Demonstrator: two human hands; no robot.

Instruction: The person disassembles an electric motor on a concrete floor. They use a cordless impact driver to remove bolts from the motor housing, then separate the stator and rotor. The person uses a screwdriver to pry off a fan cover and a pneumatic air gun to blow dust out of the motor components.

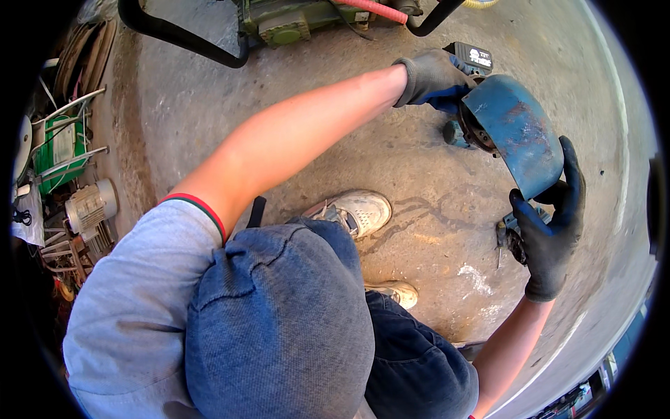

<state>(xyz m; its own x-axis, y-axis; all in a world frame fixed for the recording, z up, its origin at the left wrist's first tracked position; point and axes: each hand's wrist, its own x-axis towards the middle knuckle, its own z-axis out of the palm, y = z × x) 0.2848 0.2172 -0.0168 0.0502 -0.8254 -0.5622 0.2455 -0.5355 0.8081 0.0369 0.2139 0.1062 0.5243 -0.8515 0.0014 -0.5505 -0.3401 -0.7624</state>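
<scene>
A curved blue metal cover (516,129), scuffed and stained with rust, is between my two gloved hands above the concrete floor. My left hand (438,80), in a grey and blue work glove, is closed on its upper left edge. At its lower right end my right hand (555,227) grips the rim, the thumb on one side and the fingers on the other. A dark round metal part (478,133) shows at the cover's open left side, with a ribbed blue piece (455,133) next to it. The cover hides most of both.
A tool battery (471,56) stands beyond my left hand. Beside my right hand lies a partly hidden tool (514,241). A green machine (286,24) in a black tube frame (185,38) is at the far edge. A grey motor (91,206) and clutter lie left.
</scene>
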